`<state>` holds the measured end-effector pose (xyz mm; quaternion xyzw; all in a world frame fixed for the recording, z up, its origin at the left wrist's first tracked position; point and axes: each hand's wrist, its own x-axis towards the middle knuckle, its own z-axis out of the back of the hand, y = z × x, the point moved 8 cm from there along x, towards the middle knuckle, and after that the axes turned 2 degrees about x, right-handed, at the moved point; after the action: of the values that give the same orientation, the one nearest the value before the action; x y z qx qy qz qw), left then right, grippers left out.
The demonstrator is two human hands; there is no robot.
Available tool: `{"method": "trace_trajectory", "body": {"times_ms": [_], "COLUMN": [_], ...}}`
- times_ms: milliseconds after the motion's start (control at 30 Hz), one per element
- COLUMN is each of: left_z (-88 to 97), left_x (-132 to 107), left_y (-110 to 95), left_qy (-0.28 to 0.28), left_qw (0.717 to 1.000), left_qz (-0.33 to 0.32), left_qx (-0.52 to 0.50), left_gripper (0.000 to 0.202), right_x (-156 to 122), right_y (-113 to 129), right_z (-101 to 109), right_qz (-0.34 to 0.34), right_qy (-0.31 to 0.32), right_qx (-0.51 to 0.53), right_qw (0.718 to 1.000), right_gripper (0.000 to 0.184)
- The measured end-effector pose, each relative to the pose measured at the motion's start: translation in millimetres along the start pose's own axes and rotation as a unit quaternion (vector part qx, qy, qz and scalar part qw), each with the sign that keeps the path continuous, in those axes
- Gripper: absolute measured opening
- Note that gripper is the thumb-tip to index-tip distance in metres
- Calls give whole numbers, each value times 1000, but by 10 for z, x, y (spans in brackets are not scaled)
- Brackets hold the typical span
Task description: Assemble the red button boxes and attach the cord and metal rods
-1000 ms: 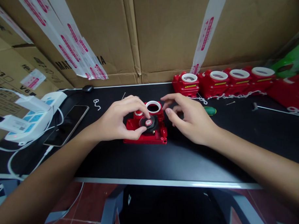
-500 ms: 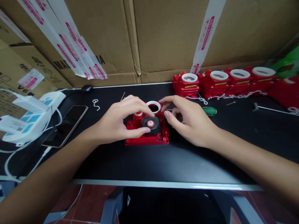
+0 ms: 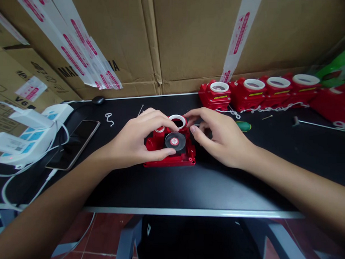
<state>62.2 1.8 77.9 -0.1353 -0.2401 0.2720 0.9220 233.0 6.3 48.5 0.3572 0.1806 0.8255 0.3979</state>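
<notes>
black disc [image 3: 175, 142] has shifted slightly right against the red housing [image 3: 170, 163] since one second ago; its blur is gone, and it now faces up above the housing's front part.

listed by size. taped cardboard [image 3: 109, 29] stands behind the work. black table [image 3: 163, 186] in front of it, the housing near its middle. left forearm [image 3: 62, 209] and right forearm [image 3: 299, 187] reach in from the sides, each cut off by the frame. similar red units [image 3: 241, 100] stand along the back at right, the last one partly out of frame. white power strip [image 3: 51, 116] at far left, a phone [image 3: 74, 145] lying beside it.

left hand [image 3: 146, 136]: thumb and index set apart in a curve, gripping the disc by its rim, thumb at the near edge, index at the far edge. its other fingers are hidden behind the index, and the hand covers the housing's left side.

right hand [image 3: 218, 137]: loosely curled, a gap between thumb and index, holding nothing visible. whether its index touches the white ring [image 3: 184, 122] is hard to make out.

green screwdriver handle [image 3: 243, 126] shows behind that hand, its left part hidden. smallest: red-and-white label [image 3: 174, 141], centred on the disc, print unreadable.
</notes>
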Motion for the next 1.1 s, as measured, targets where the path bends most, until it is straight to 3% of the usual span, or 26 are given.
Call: {"method": "trace_trajectory", "body": {"times_ms": [100,200,333,467,600,1100], "left_z": [-1,0,13,5,-15,-16], "left_x": [2,5,0,-25,-40,-10], "left_y": [-5,-7,8,68,93,21], "left_qy": [3,10,30,59,67,40], "left_qw": [1000,1000,999,997,996,998], "left_qz": [-1,3,11,41,52,28], "left_qx": [3,2,2,0,-10,36], "left_gripper": [32,33,43,61,60,46], "right_x": [-7,-55,-99,-90,-96,-71], "right_y": [112,328,489,449,405,363], "right_z": [82,218,248,123,21,-35], "right_qz": [50,144,211,204,200,180], "right_qy": [-34,-87,-75,-12,36,69], "right_qx": [-9,6,34,48,60,80], "right_qw": [998,986,974,978,977,978], "right_gripper": [22,21,30,35,39,37]}}
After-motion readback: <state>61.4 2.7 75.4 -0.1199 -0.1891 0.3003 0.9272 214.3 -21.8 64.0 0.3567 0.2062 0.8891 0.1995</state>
